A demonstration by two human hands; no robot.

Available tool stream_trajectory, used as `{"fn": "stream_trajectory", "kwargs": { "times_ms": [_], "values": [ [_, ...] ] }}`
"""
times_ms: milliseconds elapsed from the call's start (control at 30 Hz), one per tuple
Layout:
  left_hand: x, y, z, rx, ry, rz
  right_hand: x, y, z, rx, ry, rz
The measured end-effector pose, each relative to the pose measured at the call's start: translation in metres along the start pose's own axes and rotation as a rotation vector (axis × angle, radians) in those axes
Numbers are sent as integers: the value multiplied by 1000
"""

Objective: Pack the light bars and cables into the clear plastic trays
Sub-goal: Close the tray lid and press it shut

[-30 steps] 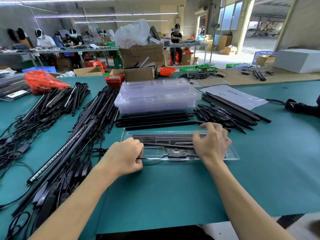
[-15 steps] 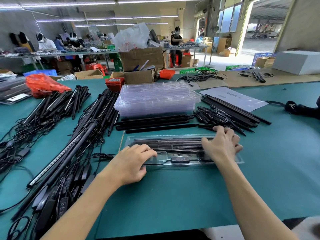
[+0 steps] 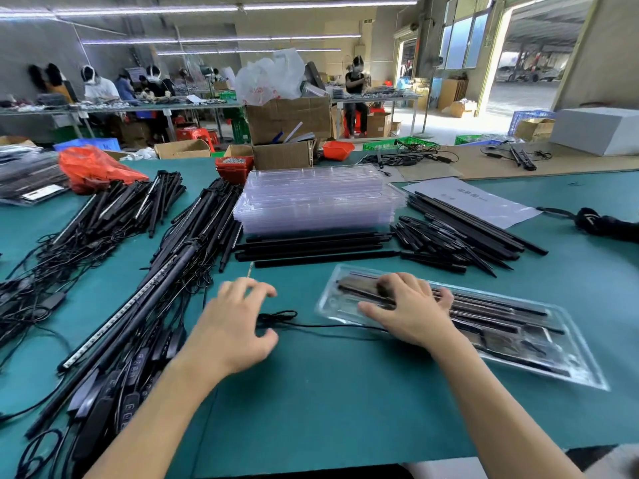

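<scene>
Resting on the near-left end of the filled clear tray (image 3: 539,344), your right hand (image 3: 411,311) lies palm down with its fingers spread and fairly straight across the lid, pressing rather than gripping. That tray sits angled on the green table (image 3: 345,402), its far end running away to the right, with black light bars and darker parts showing blurred through the plastic. Left of the tray, your left hand (image 3: 235,326) hovers over the mat with its fingers loosely curled and apart, holding nothing. A thin black cable (image 3: 311,324) runs from under your right hand toward the left hand, its looped end lying just beside your left thumb; whether the thumb touches it you cannot tell. Beyond the tray, a stack of empty clear trays (image 3: 318,202) stands with a row of loose black bars (image 3: 311,248) laid along its near side. Far left of the tray, a heap of light bars with tangled cables (image 3: 145,271) stretches toward you.
</scene>
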State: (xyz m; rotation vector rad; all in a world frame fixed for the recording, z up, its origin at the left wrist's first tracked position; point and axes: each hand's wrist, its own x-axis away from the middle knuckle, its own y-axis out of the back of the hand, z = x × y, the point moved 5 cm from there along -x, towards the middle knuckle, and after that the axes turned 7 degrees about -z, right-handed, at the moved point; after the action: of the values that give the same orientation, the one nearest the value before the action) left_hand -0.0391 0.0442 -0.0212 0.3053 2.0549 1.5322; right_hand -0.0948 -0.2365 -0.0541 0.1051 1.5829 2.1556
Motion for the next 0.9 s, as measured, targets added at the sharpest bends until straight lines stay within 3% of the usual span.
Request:
{"fn": "stream_trajectory", "kwargs": {
  "times_ms": [67, 133, 300, 500, 667, 767, 900],
  "values": [
    [6, -1, 23, -165, 192, 183, 3, 6, -16, 43, -102, -46],
    [13, -1, 27, -236, 253, 260, 7, 11, -31, 83, -186, -83],
    [18, 3, 0, -281, 146, 224, 18, 28, -73, 152, -373, -191],
    [9, -11, -38, -4, 74, 251, 11, 51, -120, -2, -523, -443],
    [-3, -21, -71, 503, 110, 213, -7, 57, -123, -1, -460, -632],
    [-7, -15, -89, 795, 168, 279, -15, 59, -127, 4, -489, -651],
    [-1, -6, -110, 929, 48, 499, -22, 65, -139, 53, -574, -555]
  ]
}}
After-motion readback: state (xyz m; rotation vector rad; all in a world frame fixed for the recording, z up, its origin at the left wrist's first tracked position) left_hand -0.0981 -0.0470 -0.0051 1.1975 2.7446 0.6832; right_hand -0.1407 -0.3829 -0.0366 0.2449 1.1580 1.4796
